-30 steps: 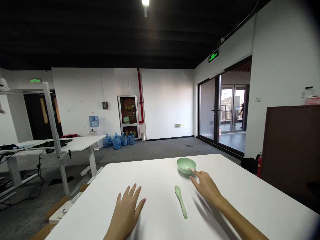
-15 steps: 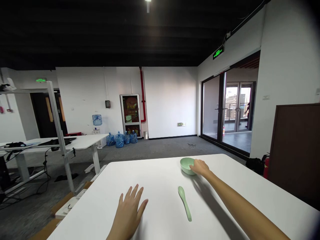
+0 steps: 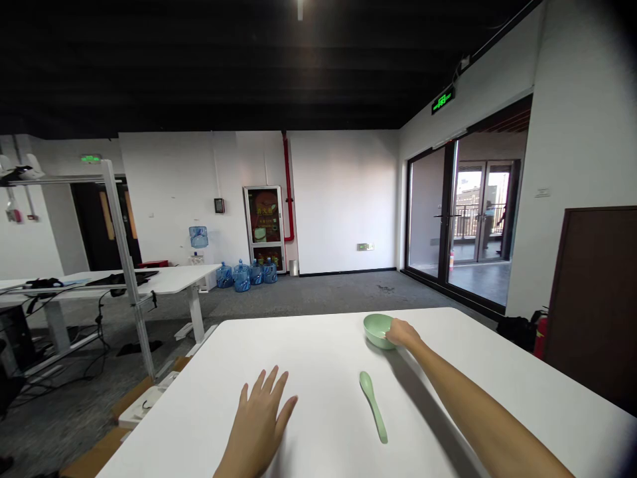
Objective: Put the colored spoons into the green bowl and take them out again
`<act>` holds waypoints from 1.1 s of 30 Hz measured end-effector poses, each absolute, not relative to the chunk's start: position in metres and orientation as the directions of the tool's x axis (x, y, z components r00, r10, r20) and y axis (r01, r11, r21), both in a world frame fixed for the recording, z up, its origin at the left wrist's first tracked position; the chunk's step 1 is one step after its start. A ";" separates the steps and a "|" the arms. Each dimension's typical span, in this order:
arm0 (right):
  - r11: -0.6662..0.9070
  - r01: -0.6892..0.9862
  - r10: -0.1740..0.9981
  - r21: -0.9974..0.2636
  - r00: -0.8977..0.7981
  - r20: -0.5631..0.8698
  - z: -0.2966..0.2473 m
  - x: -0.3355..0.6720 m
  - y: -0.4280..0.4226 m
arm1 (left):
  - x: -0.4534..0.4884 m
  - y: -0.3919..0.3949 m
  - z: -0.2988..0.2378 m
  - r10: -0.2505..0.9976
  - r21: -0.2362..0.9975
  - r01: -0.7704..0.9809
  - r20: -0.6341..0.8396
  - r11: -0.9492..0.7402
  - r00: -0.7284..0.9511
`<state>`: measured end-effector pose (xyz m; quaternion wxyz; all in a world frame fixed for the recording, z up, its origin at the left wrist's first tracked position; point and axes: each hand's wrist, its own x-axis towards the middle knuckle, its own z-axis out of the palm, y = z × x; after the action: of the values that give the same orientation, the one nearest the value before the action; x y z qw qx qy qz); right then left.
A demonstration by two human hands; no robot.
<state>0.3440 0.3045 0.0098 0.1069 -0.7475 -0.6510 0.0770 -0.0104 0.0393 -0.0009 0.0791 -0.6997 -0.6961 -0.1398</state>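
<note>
Near the far edge of the white table [image 3: 318, 392] is a light green bowl [image 3: 377, 330], upright. My right hand [image 3: 404, 332] grips its right rim, with the fingers partly hidden behind the rim and the hand itself. A light green spoon [image 3: 373, 406] lies on the table between me and the bowl, its rounded end pointing away. My left hand [image 3: 259, 419] is over the table left of the spoon, fingers spread and holding nothing. Whether its palm touches the tabletop I cannot tell.
Another white table [image 3: 179, 279] with cables and a metal frame [image 3: 124, 252] stands at the left. Blue water bottles [image 3: 242, 275] sit on the floor by the far wall. A brown panel [image 3: 594, 292] is at the right, beside a red fire extinguisher [image 3: 541, 335].
The whole view has shifted slightly, so things appear a little further right. My right hand stays on the bowl's rim; the spoon and left hand show no clear movement on the table.
</note>
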 end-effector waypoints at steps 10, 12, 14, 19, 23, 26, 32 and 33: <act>0.000 0.960 0.981 -0.280 0.055 0.188 0.034 0.371 0.256 | -0.010 0.037 -0.001 0.955 0.078 0.997 0.297 -0.002 -0.021; 0.027 0.957 0.974 -0.289 0.040 0.225 0.036 0.383 0.238 | -0.009 0.035 0.001 0.956 0.073 0.997 0.291 0.003 -0.024; 0.044 0.953 0.966 -0.300 0.036 0.257 0.034 0.398 0.222 | -0.008 0.034 0.003 0.956 0.060 0.998 0.293 0.002 -0.020; 0.030 0.955 0.948 -0.294 0.066 0.311 0.011 0.438 0.188 | -0.007 0.032 0.004 0.952 0.045 0.999 0.305 -0.009 -0.005; -0.051 0.964 0.952 -0.261 0.126 0.278 -0.015 0.464 0.172 | -0.008 0.032 0.003 0.945 0.064 0.998 0.327 -0.025 0.003; -0.080 0.961 0.953 -0.265 0.152 0.261 -0.031 0.476 0.164 | -0.009 0.033 0.002 0.944 0.069 0.997 0.331 -0.028 0.003; -0.156 0.908 0.962 -0.388 0.229 0.150 -0.042 0.481 0.154 | -0.008 0.031 0.004 0.950 0.058 0.998 0.311 -0.013 -0.006; -0.161 0.902 0.962 -0.401 0.234 0.140 -0.042 0.480 0.153 | -0.008 0.031 0.004 0.951 0.059 0.998 0.310 -0.011 -0.008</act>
<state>0.4804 0.1525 -0.0423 0.2047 -0.7584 -0.6144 0.0736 -0.0082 0.0305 0.0043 0.0898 -0.6987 -0.6974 -0.1320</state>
